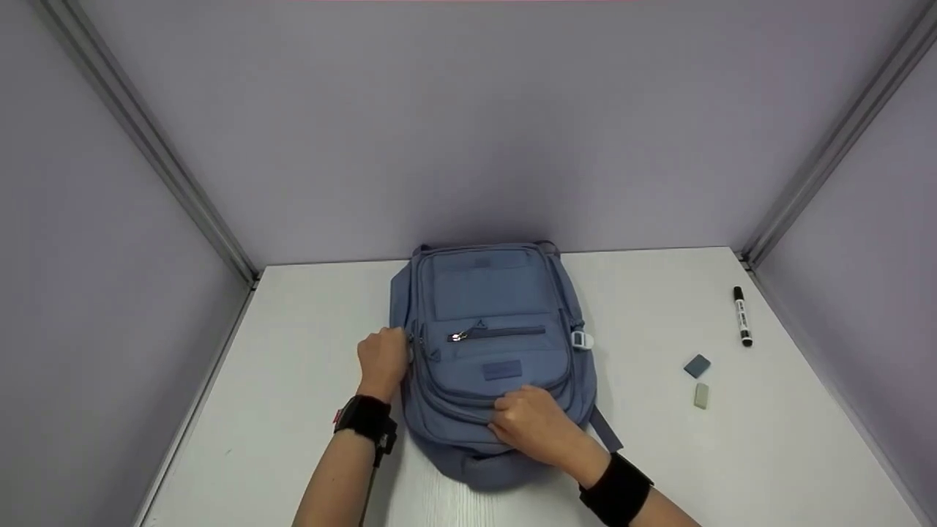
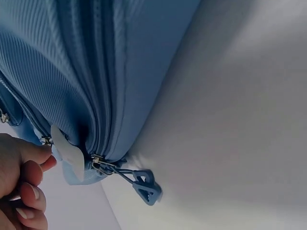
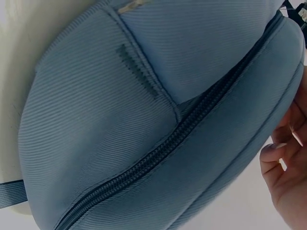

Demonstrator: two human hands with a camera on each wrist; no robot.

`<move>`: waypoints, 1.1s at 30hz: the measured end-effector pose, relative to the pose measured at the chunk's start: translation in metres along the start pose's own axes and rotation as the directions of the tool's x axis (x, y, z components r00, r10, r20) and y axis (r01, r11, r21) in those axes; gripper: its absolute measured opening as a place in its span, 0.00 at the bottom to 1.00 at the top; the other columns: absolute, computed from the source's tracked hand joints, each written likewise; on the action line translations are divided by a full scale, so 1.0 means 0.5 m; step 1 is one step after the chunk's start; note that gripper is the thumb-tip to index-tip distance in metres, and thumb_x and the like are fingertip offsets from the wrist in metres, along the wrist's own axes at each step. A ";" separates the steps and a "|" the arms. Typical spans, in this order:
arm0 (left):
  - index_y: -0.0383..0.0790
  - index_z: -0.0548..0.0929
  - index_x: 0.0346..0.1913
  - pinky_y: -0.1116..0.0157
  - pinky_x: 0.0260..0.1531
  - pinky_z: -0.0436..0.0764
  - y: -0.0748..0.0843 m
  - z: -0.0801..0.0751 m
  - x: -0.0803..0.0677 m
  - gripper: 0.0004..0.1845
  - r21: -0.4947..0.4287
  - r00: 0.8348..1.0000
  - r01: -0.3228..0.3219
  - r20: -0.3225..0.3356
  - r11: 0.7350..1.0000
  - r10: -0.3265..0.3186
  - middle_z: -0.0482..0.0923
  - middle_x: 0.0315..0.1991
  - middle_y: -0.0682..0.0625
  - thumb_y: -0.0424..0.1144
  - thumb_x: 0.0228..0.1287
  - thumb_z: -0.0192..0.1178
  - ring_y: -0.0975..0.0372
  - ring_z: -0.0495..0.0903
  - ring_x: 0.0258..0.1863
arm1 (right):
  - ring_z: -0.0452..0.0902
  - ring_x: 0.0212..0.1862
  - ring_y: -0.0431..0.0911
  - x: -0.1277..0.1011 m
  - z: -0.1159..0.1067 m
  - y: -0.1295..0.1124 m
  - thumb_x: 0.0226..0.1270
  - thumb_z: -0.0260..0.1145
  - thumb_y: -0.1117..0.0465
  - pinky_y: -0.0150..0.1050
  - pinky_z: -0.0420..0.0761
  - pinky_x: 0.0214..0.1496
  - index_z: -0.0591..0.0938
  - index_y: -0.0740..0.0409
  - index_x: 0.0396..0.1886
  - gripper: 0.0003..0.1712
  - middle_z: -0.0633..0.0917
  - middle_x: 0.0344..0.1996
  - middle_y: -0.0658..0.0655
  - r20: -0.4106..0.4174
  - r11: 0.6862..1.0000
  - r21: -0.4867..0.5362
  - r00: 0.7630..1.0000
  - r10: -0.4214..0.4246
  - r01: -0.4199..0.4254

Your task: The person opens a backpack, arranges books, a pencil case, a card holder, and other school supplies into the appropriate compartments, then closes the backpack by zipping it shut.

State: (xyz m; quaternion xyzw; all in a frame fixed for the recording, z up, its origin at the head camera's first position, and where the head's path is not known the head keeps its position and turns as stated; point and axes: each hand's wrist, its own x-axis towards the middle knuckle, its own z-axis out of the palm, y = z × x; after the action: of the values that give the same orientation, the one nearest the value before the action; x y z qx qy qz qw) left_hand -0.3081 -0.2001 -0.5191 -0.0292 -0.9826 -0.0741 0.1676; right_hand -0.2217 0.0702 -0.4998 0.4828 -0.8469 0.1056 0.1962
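A blue backpack lies on the white table, its front panel facing up and its top toward the back wall. At the bag's left side my left hand pinches a zipper pull; in the left wrist view its thumb and finger meet right at the slider. Beside it hangs another zipper pull with a blue triangular loop. My right hand grips the lower front edge of the backpack with curled fingers. The right wrist view shows a long closed zipper along the bag's side.
To the right on the table lie a dark blue-grey block, a small pale green block and a black-and-white marker. A strap sticks out at the bag's lower right. Grey walls enclose the table.
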 end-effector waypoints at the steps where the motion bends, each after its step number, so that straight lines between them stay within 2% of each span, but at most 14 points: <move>1: 0.34 0.80 0.15 0.53 0.15 0.76 0.000 0.001 0.003 0.13 0.010 1.000 -0.005 -0.001 1.000 0.005 0.78 0.17 0.38 0.24 0.55 0.60 0.48 0.79 0.17 | 0.73 0.22 0.39 0.000 0.000 0.000 0.55 0.75 0.58 0.37 0.68 0.26 0.84 0.49 0.17 0.11 0.75 0.18 0.44 -0.003 1.000 -0.001 1.000 -0.002 0.002; 8: 0.34 0.81 0.16 0.54 0.14 0.76 0.001 0.006 0.023 0.12 0.050 1.000 -0.006 -0.012 0.999 0.007 0.79 0.18 0.38 0.23 0.54 0.61 0.48 0.79 0.16 | 0.72 0.22 0.39 0.000 0.004 -0.001 0.54 0.76 0.59 0.36 0.63 0.26 0.85 0.50 0.17 0.10 0.75 0.17 0.44 -0.014 1.000 -0.004 1.000 -0.017 0.017; 12: 0.33 0.82 0.18 0.52 0.16 0.77 0.001 0.004 0.031 0.10 0.037 1.000 0.026 0.002 0.999 -0.026 0.79 0.19 0.38 0.23 0.54 0.61 0.47 0.80 0.18 | 0.71 0.21 0.39 0.002 0.004 -0.002 0.53 0.76 0.60 0.34 0.60 0.25 0.84 0.50 0.16 0.11 0.73 0.16 0.44 -0.019 1.000 0.011 1.000 -0.017 0.017; 17: 0.32 0.81 0.19 0.50 0.16 0.77 0.000 -0.001 0.038 0.10 0.007 0.998 0.070 -0.007 0.998 -0.070 0.79 0.19 0.37 0.23 0.55 0.59 0.45 0.80 0.19 | 0.72 0.22 0.39 0.005 0.005 -0.004 0.54 0.76 0.59 0.35 0.62 0.25 0.84 0.51 0.16 0.12 0.74 0.17 0.44 -0.018 1.000 0.011 1.000 -0.015 0.015; 21: 0.34 0.79 0.16 0.52 0.15 0.77 -0.003 0.001 0.033 0.14 -0.012 0.995 0.100 0.006 0.995 -0.100 0.79 0.19 0.37 0.24 0.58 0.58 0.46 0.81 0.19 | 0.73 0.24 0.39 0.003 0.003 -0.006 0.58 0.75 0.57 0.35 0.67 0.26 0.85 0.50 0.19 0.10 0.75 0.19 0.45 0.032 1.000 0.005 0.999 0.007 -0.007; 25: 0.34 0.78 0.15 0.52 0.16 0.77 -0.009 -0.002 0.026 0.16 -0.073 0.993 0.117 0.034 0.990 -0.115 0.79 0.19 0.38 0.28 0.62 0.58 0.47 0.81 0.19 | 0.76 0.27 0.40 -0.005 -0.001 -0.004 0.62 0.72 0.55 0.38 0.72 0.30 0.87 0.50 0.26 0.07 0.77 0.22 0.46 0.080 0.997 0.057 0.995 0.055 -0.059; 29: 0.32 0.80 0.21 0.52 0.18 0.78 -0.015 -0.007 0.014 0.14 -0.141 0.992 0.126 0.025 0.982 -0.123 0.78 0.23 0.39 0.31 0.64 0.61 0.48 0.80 0.22 | 0.77 0.32 0.41 -0.015 -0.004 0.006 0.64 0.71 0.57 0.39 0.76 0.35 0.89 0.50 0.31 0.04 0.80 0.28 0.46 0.070 0.982 0.147 0.992 0.107 -0.116; 33: 0.29 0.83 0.29 0.52 0.23 0.79 -0.017 -0.007 -0.002 0.11 -0.184 0.993 0.106 -0.030 0.977 -0.113 0.77 0.27 0.39 0.34 0.66 0.63 0.47 0.81 0.26 | 0.76 0.35 0.42 -0.025 -0.007 0.022 0.64 0.71 0.59 0.39 0.77 0.37 0.88 0.53 0.35 0.03 0.79 0.34 0.49 0.026 0.972 0.192 0.990 0.136 -0.138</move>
State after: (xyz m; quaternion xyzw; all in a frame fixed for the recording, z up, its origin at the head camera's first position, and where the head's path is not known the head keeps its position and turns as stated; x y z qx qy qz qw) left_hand -0.3068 -0.2089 -0.5172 0.0114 -0.9682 -0.1736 0.1799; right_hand -0.2244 0.0868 -0.5019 0.4406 -0.8652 0.1976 0.1352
